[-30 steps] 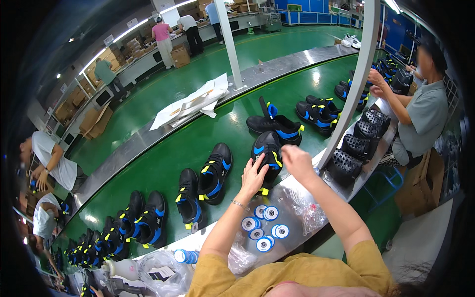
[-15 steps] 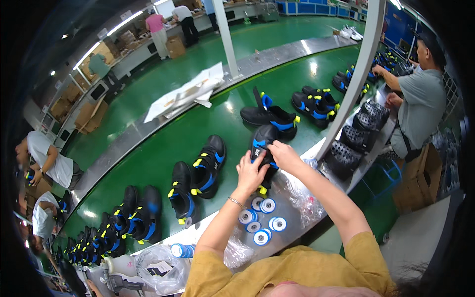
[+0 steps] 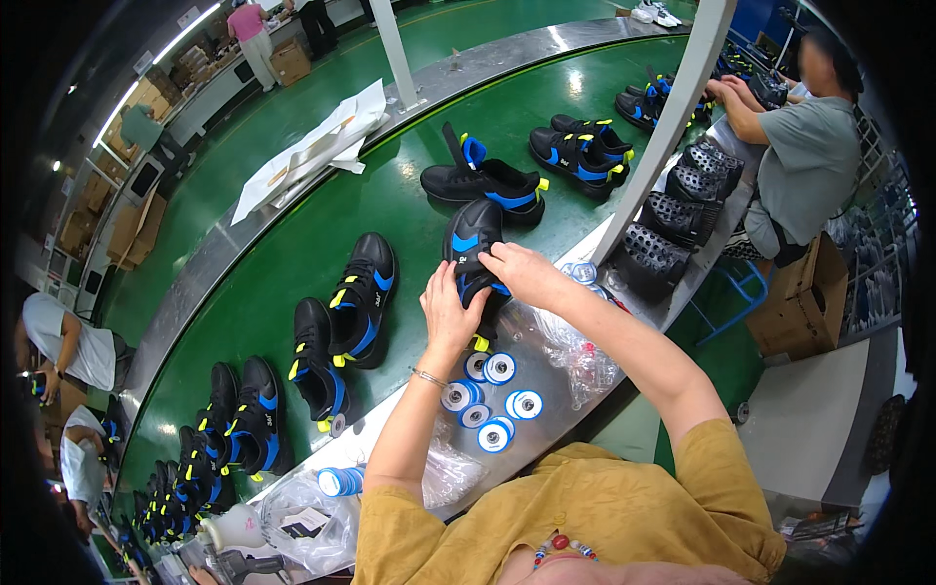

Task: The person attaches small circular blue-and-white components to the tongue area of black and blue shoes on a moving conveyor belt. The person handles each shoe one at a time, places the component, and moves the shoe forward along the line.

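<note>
- Head view: black-and-blue shoe (image 3: 475,252) on green conveyor belt (image 3: 292,263), long axis running away from body, toe far.
- Left hand (image 3: 450,314) clasping near end; right hand (image 3: 525,273) gripping right side, equally close.
- Thread spools (image 3: 490,400) just below.

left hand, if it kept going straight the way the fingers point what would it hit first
The left hand already grips the black and blue shoe, fingers pointing up and away. Pushed further, it would press into that shoe; beyond lies another black shoe, though depth is hard to judge.
</note>
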The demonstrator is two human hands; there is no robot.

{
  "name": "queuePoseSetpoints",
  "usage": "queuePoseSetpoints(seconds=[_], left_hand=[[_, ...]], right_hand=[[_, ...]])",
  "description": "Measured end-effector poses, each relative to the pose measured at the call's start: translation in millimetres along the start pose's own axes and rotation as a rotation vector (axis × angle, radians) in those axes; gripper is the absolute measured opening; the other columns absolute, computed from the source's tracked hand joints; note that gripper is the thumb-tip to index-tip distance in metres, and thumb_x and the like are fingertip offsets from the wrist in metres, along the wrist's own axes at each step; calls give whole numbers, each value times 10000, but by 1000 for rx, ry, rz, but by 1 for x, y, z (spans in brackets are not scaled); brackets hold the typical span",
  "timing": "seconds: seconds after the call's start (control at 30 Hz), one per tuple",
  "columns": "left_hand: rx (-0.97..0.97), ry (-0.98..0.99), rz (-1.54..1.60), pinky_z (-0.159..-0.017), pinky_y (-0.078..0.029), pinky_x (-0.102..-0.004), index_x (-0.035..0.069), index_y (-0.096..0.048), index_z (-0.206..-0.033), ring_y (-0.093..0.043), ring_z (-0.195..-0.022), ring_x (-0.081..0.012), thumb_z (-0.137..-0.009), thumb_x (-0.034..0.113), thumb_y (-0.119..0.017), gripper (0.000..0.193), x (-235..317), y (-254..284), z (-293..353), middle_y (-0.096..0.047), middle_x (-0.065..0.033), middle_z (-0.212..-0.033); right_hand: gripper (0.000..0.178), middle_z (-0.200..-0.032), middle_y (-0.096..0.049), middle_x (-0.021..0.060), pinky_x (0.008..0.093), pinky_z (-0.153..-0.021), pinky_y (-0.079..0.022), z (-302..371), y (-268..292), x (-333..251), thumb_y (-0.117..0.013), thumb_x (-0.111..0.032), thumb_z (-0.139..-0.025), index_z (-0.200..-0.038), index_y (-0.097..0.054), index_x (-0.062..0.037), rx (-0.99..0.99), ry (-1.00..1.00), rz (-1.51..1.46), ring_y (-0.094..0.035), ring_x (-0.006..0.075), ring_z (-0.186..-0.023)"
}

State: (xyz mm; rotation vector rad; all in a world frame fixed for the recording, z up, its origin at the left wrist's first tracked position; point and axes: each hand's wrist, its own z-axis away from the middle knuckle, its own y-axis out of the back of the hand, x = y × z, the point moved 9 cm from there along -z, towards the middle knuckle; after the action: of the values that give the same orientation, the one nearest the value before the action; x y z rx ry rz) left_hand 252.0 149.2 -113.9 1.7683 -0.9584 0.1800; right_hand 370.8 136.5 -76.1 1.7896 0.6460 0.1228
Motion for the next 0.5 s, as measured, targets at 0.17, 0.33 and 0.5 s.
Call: queuePoseSetpoints(seconds=[0.17, 0.33, 0.5], left_hand=[[-5, 57, 103, -1019, -320, -458, -30, -383, -1340, -439, -1233, -355, -746, 274, -749, 761, -2, 4, 0, -481, -216, -1305], [13, 16, 113, -1006, -325, -460, 28, -374, -1372, -437, -1234, -356, -742, 259, -744, 767, 0, 6, 3, -475, -220, -1305], [-37, -11, 33, -1023, -315, -453, 141, -403, -1407, -416, -1271, -345, -760, 173, -700, 713, 3, 6, 5, -470, -193, -1329]], right_hand=[[416, -1018, -568, 140, 372, -836, -506, 2, -2, -9, -574, -32, -774, -1183, -546, 37, -54, 56, 60, -573, 297, -958], [395, -964, -572, 140, 339, -735, -541, 3, -7, -23, -579, -82, -771, -1133, -565, 75, -17, 123, 219, -583, 269, -905], [365, -903, -573, 148, 321, -653, -555, -2, -18, -35, -593, -106, -751, -1055, -593, 96, -64, 150, 354, -588, 260, -843]])
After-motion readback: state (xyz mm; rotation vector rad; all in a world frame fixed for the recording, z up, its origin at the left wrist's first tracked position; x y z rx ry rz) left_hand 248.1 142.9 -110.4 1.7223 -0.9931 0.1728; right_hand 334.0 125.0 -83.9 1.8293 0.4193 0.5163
